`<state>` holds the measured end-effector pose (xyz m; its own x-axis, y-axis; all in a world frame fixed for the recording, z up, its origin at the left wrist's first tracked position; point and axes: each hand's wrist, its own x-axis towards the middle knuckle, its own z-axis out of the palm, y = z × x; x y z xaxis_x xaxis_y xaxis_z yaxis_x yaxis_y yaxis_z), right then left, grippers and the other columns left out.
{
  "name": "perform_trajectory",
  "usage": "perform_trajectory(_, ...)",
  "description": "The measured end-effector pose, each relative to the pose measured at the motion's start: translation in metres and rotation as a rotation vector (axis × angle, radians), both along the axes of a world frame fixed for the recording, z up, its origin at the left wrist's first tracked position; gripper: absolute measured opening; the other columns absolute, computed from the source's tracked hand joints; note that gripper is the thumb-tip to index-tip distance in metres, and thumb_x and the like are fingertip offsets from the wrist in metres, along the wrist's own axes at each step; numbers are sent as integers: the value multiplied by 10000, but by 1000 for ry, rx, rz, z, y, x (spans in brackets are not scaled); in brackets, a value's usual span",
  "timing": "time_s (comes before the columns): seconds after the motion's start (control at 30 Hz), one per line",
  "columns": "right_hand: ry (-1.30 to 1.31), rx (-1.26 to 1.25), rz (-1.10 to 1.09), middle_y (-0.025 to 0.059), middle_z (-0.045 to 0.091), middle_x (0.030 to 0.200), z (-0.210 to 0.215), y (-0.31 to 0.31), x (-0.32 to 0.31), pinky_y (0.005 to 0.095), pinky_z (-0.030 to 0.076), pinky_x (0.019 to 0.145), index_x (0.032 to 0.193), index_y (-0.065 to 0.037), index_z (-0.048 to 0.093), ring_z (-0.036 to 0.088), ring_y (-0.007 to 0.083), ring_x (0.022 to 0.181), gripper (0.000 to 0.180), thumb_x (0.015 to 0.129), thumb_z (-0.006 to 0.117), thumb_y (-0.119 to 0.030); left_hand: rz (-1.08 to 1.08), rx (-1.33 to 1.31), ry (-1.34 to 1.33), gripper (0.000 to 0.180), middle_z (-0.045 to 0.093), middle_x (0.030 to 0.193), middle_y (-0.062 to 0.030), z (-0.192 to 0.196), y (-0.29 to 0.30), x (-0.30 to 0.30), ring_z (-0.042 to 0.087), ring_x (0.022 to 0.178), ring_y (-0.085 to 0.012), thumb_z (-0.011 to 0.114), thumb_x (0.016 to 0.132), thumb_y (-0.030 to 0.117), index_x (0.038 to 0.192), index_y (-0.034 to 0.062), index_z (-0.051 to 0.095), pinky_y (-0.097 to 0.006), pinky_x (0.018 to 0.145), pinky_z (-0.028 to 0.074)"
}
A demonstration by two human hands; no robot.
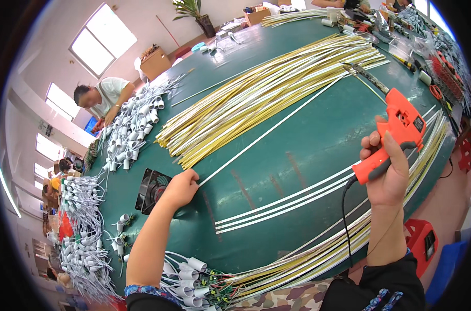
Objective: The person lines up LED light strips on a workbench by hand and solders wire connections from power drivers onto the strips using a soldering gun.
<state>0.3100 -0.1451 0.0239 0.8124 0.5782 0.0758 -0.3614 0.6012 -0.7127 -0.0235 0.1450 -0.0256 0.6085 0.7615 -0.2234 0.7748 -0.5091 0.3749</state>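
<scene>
My left hand pinches the near end of a thin white LED strip, which slants away to the right toward a big pile of yellow and white strips. In my right hand is a red soldering gun, gripped by its handle, its metal tip pointing up and left above the far end of the strip. A black cord hangs from the handle. Between my hands and body, several white strips lie side by side on the green table.
A black fan stands beside my left hand. White cylinders with wires and bundled strips line the near edge. More wired cylinders cover the left side, where another person works. Tools and a clear box sit far right.
</scene>
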Motion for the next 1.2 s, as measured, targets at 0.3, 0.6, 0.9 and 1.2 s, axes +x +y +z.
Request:
perform_trajectory(0.3,-5,-6,4,77,630,831,2,1,2,288,472,692,1235,27,474,626,189,809,425,881,626,-154,-64,166,-9,173,612,845,-181,-8,-23,-3,605,806,-351,590,809,42,974,-8,581,-406,730,492)
perform_trajectory(0.6,-1,-5,1,69,642,803,4,4,0,298,462,709,1231,31,448,632,177,805,462,865,638,-175,131,-275,-333,44,530,728,-66,14,-32,-12,563,674,-216,554,860,13,883,28,519,-339,613,468)
perform_trajectory(0.9,-20,173,-123,38,596,834,11,-11,6,293,449,678,1211,-28,514,556,169,804,370,886,626,-165,409,-939,-850,98,578,712,-55,16,-30,-26,564,610,-158,630,859,31,946,12,589,-285,561,461)
perform_trajectory(1.2,-9,203,-90,35,577,857,11,-12,8,279,447,699,1223,-16,507,527,154,815,363,907,591,-173,95,-1037,-1091,33,553,710,-73,13,-44,-50,486,572,-142,595,883,38,902,15,580,-285,535,381)
